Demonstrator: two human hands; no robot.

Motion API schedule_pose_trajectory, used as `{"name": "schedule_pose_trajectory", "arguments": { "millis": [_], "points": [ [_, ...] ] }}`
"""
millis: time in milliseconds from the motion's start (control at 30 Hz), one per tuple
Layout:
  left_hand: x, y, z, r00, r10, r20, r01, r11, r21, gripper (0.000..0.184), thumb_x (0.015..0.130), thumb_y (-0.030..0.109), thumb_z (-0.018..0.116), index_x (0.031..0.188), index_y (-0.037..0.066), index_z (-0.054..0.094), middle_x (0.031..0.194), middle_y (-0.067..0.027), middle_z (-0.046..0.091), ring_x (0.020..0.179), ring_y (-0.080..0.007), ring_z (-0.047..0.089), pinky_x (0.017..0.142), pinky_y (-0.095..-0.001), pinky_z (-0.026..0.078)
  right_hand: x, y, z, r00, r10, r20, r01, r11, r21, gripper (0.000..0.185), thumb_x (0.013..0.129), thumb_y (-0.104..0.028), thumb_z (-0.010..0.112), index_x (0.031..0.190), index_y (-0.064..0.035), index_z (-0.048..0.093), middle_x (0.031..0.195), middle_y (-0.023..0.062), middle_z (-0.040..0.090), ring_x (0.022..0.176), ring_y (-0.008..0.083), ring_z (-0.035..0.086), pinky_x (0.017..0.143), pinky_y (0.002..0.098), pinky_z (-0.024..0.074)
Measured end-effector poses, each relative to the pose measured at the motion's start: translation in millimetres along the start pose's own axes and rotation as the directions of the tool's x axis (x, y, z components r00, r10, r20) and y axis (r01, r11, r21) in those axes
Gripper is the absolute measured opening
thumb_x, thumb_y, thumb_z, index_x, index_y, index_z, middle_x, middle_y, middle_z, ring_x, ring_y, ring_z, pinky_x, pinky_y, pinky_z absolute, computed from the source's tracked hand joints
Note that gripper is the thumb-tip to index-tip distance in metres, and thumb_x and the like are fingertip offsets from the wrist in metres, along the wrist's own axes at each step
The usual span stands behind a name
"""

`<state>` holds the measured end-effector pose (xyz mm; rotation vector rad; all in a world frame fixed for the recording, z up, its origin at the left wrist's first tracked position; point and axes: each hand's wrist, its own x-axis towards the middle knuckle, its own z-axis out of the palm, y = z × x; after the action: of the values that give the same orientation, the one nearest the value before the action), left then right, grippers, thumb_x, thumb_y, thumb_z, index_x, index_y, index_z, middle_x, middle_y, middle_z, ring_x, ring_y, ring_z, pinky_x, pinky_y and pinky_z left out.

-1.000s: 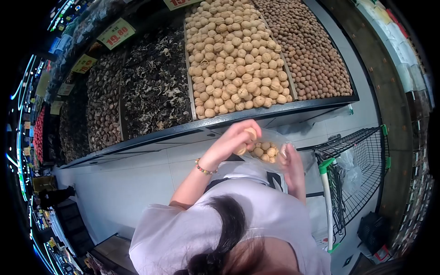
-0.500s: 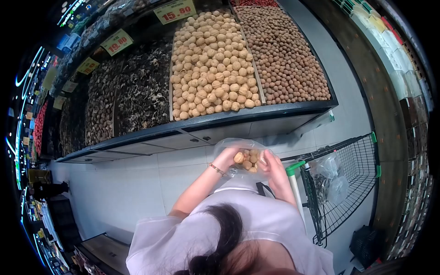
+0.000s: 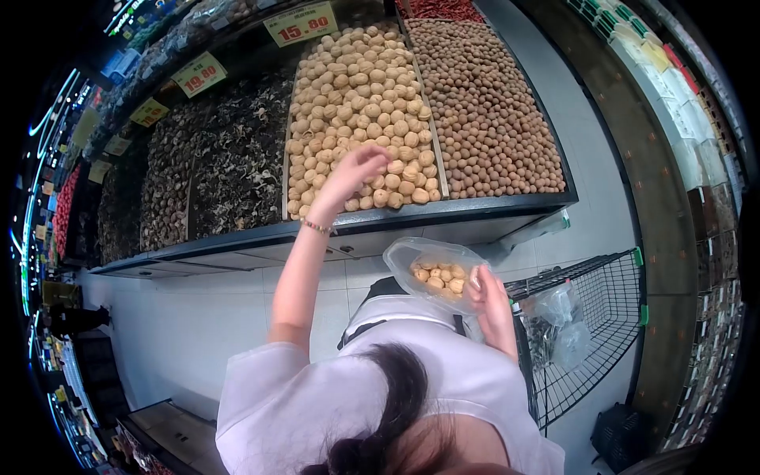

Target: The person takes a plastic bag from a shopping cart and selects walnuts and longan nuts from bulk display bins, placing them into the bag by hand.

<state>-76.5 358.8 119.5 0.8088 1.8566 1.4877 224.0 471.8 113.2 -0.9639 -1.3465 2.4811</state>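
Observation:
Over the front part of the heaped walnuts (image 3: pixel 356 103) reaches my left hand (image 3: pixel 356 172), a bead bracelet on its wrist. Its fingers are curved and parted, and I see nothing held in them. My right hand (image 3: pixel 492 305) grips the edge of a clear plastic bag (image 3: pixel 404 255) in front of my body. Inside the bag lie several walnuts (image 3: pixel 438 277). The bag's mouth stands wide, facing up toward the bin.
Small round brown nuts or dried fruit (image 3: pixel 495 111) fill the bin to the right; dark dried fungus (image 3: pixel 241 150) lies on the left. A price sign (image 3: pixel 301 24) stands behind the walnuts. A wire shopping cart (image 3: pixel 590 332) holding plastic bags is at my right.
My left hand has left the bag and moved up and forward over the walnut bin. My right hand still holds the bag, now slightly lower and farther right.

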Motion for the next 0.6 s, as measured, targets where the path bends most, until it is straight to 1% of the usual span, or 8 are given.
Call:
{"name": "schedule_pose_trajectory", "arguments": {
  "millis": [33, 100, 200, 233, 333, 467, 500, 600],
  "points": [
    [29.3, -11.0, -13.7, 0.980, 0.045, -0.194, 0.002, 0.972, 0.236, 0.027, 0.086, 0.022, 0.054, 0.105, 0.003, 0.058, 0.102, -0.0092, 0.061, 0.098, -0.0157, 0.056, 0.086, -0.0282, 0.042, 2.2, -3.0, 0.5, 0.999, 0.006, -0.051, -0.006, 1.000, -0.007, 0.031, 0.094, -0.034, 0.040, 0.071, -0.0146, 0.044, 0.059, -0.0079, 0.034, 0.053, 0.0024, 0.026, 0.048, 0.0207, 0.0175],
    [84.8, -41.6, -45.9, 0.949, 0.145, -0.280, 0.065, 0.778, 0.624, 0.050, 0.079, 0.033, 0.061, 0.119, 0.005, 0.050, 0.118, -0.0220, 0.051, 0.114, -0.0285, 0.047, 0.094, -0.0377, 0.038, 9.4, -4.2, -1.9, 0.999, 0.005, -0.042, -0.005, 1.000, -0.009, 0.031, 0.094, -0.034, 0.041, 0.071, -0.0148, 0.044, 0.059, -0.0080, 0.034, 0.054, 0.0023, 0.027, 0.048, 0.0206, 0.0179],
    [137.7, -71.1, -51.9, 0.922, 0.222, -0.316, 0.163, 0.517, 0.840, 0.061, 0.077, 0.037, 0.062, 0.129, 0.011, 0.043, 0.134, -0.0251, 0.033, 0.125, -0.0393, 0.031, 0.100, -0.0470, 0.030, 18.3, -13.5, 5.6, 0.996, -0.007, -0.086, 0.005, 1.000, -0.022, 0.030, 0.094, -0.034, 0.041, 0.071, -0.0149, 0.044, 0.060, -0.0079, 0.034, 0.054, 0.0023, 0.027, 0.049, 0.0203, 0.0183],
    [145.6, -71.7, -49.8, 0.939, 0.129, -0.318, 0.197, 0.557, 0.807, 0.068, 0.076, 0.039, 0.063, 0.134, 0.017, 0.035, 0.143, -0.0235, 0.016, 0.129, -0.0446, 0.016, 0.104, -0.0503, 0.022, 20.9, -17.3, 8.1, 0.994, -0.014, -0.113, 0.011, 1.000, -0.028, 0.030, 0.094, -0.034, 0.040, 0.071, -0.0149, 0.044, 0.060, -0.0078, 0.034, 0.054, 0.0023, 0.027, 0.049, 0.0202, 0.0185],
    [164.8, -86.4, -52.3, 0.948, 0.068, -0.310, 0.255, 0.420, 0.871, 0.068, 0.077, 0.040, 0.062, 0.135, 0.019, 0.035, 0.141, -0.0240, 0.019, 0.128, -0.0448, 0.017, 0.105, -0.0487, 0.022, 30.4, -22.0, 4.1, 0.997, -0.020, -0.070, 0.018, 0.999, -0.027, 0.030, 0.095, -0.034, 0.040, 0.071, -0.0148, 0.043, 0.060, -0.0077, 0.034, 0.055, 0.0022, 0.027, 0.049, 0.0200, 0.0185],
    [178.3, -110.7, -69.0, 0.927, 0.211, -0.312, 0.169, 0.507, 0.845, 0.052, 0.075, 0.034, 0.064, 0.122, 0.019, 0.046, 0.131, -0.0222, 0.031, 0.115, -0.0414, 0.031, 0.098, -0.0478, 0.030, 45.7, -16.4, -1.7, 1.000, 0.004, 0.006, -0.004, 1.000, 0.018, 0.028, 0.094, -0.034, 0.042, 0.073, -0.0150, 0.043, 0.064, -0.0081, 0.035, 0.056, 0.0022, 0.030, 0.049, 0.0195, 0.0189],
    [175.4, -111.4, -69.4, 0.903, 0.309, -0.298, 0.108, 0.508, 0.855, 0.045, 0.075, 0.030, 0.064, 0.116, 0.018, 0.049, 0.125, -0.0212, 0.035, 0.107, -0.0398, 0.035, 0.094, -0.0479, 0.033, 49.7, -15.3, -1.8, 1.000, 0.017, 0.016, -0.017, 1.000, 0.011, 0.029, 0.094, -0.034, 0.041, 0.072, -0.0149, 0.042, 0.063, -0.0080, 0.034, 0.056, 0.0025, 0.029, 0.049, 0.0197, 0.0188],
    [176.1, -106.2, -68.5, 0.883, 0.288, -0.370, 0.144, 0.585, 0.798, 0.046, 0.076, 0.031, 0.064, 0.117, 0.018, 0.049, 0.122, -0.0208, 0.036, 0.108, -0.0408, 0.035, 0.094, -0.0468, 0.033, 60.5, -14.9, 1.6, 0.999, 0.041, 0.028, -0.041, 0.999, -0.003, 0.030, 0.095, -0.034, 0.039, 0.072, -0.0145, 0.041, 0.062, -0.0076, 0.032, 0.055, 0.0032, 0.028, 0.049, 0.0201, 0.0186]
  ]
}}
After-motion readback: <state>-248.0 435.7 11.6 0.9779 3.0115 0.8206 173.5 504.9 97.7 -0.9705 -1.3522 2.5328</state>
